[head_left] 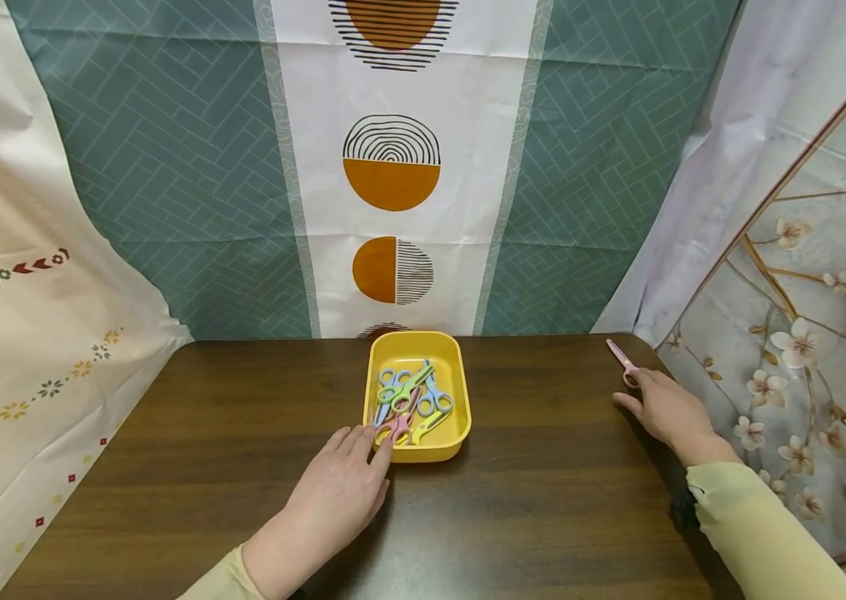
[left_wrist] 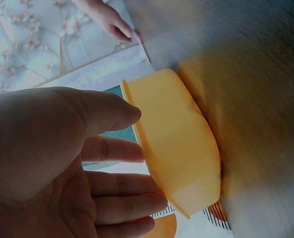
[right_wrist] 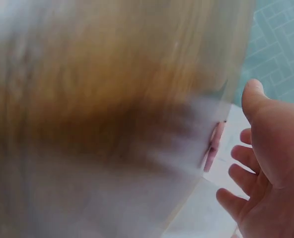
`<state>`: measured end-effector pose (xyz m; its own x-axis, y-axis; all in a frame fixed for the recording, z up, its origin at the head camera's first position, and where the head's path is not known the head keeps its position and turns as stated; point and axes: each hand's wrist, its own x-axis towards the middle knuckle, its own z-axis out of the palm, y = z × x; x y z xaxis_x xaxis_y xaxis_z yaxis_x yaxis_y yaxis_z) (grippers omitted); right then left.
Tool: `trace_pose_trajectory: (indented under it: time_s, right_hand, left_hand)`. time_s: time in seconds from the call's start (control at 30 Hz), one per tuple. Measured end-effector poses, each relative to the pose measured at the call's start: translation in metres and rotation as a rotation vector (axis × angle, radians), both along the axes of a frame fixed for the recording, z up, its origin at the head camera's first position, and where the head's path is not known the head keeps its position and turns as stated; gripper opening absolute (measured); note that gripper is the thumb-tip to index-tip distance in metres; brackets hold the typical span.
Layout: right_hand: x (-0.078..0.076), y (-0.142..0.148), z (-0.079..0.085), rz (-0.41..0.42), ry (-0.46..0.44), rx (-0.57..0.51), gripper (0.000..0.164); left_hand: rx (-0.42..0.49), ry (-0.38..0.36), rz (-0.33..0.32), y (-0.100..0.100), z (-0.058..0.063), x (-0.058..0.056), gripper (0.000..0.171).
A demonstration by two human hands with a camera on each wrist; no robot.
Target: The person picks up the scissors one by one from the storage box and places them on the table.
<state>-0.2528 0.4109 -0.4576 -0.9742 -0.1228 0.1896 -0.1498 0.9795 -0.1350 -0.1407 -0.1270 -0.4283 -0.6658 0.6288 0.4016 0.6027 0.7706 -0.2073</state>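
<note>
A yellow plastic tray (head_left: 460, 392) near the back edge of the table holds several small scissors (head_left: 407, 392) in blue, green, pink and yellow. At its front left corner is my left hand (head_left: 332, 483), with fingers extended at the rim. In the left wrist view, the thumb and loosely straight fingers of this left hand (left_wrist: 67, 153) lie along the outside of the tray (left_wrist: 177, 134). Pink scissors (head_left: 621, 360) lie at the table's back right corner. My right hand (head_left: 673, 412) reaches close to their handles; in the right wrist view its fingers are spread apart, beside the scissors (right_wrist: 215, 145).
The dark brown wooden table (head_left: 543, 500) runs back to a green and white patterned curtain (head_left: 205, 167). A floral cloth (head_left: 798, 400) hangs close beside the right forearm. Cream cloth (head_left: 40, 333) borders the left side.
</note>
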Motion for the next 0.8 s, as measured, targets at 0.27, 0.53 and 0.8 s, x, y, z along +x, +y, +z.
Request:
trace_pose_trajectory:
  time_s: [0.27,0.53,0.8]
  right_hand:
    - [0.003,-0.024,0.005,0.029,0.021,0.058,0.074]
    - [0.005,-0.057,0.01,0.097,0.103,0.042,0.069]
    - [0.009,-0.095,0.015,0.188,0.156,0.051,0.069]
  left_hand:
    - [-0.005,0.01,-0.004,0.0,0.0,0.0,0.055]
    - [0.008,0.027,-0.012,-0.001,-0.003,-0.002,0.055]
    - [0.013,0.022,-0.015,0.0,-0.002,-0.001,0.054]
